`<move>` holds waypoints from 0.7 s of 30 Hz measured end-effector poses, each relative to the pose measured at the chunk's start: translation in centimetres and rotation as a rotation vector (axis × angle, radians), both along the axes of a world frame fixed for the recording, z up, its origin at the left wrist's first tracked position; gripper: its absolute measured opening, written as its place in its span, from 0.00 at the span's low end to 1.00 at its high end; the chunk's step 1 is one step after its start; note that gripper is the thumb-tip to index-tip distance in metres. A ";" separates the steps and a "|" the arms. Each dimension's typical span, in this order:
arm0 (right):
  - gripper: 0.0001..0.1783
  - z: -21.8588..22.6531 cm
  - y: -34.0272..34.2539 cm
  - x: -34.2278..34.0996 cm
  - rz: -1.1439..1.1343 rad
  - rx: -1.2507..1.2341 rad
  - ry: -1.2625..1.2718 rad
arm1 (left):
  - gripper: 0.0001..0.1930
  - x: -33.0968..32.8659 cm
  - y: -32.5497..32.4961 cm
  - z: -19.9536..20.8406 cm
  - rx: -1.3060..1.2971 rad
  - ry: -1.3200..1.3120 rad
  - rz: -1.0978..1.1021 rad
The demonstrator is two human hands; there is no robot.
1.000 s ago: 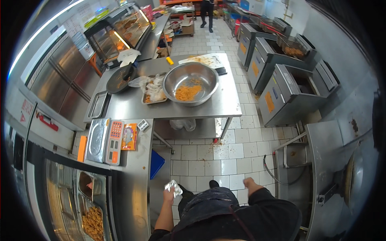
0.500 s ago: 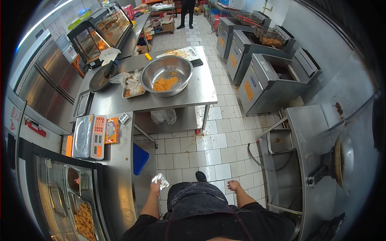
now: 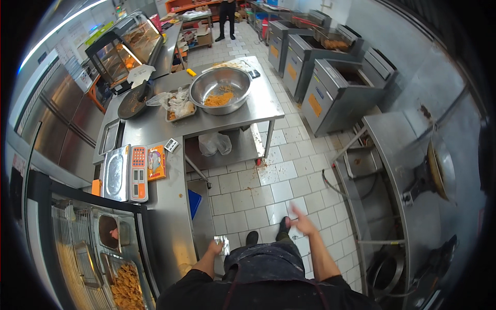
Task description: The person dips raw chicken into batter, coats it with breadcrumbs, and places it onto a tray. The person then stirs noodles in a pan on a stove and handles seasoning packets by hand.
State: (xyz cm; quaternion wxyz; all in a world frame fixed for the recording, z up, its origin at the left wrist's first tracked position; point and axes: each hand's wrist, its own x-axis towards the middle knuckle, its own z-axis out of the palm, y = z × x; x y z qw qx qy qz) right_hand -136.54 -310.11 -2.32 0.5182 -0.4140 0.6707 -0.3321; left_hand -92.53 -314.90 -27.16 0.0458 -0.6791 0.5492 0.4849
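While blurred, left hand [image 3: 216, 247] grips crumpled foil [image 3: 223, 243].

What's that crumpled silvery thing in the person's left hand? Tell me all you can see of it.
The crumpled silvery piece looks like foil or a shiny wrapper, wadded and creased, catching the light in pale grey and white patches. It is small, and the left hand grips it from the left, low at the person's side near the dark apron. It hangs above the white tiled floor, beside the steel counter, touching nothing but the hand. What, if anything, is inside it cannot be made out.
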 end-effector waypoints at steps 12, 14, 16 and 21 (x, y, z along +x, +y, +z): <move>0.31 14.1 -2.3 -2.2 -0.070 -0.593 -0.305 | 0.19 -2.6 4.4 3.2 -0.123 -0.068 -0.282; 0.21 2.7 3.1 -3.5 -0.210 -0.404 -0.012 | 0.15 -7.4 2.8 6.5 -0.111 0.041 -0.226; 0.23 -15.8 14.2 -6.5 -0.149 -0.109 0.370 | 0.14 -11.7 1.7 7.8 -0.228 0.108 -0.310; 0.30 -29.5 47.1 -4.0 0.823 0.672 0.699 | 0.14 -16.6 4.4 8.6 -0.329 0.295 -0.264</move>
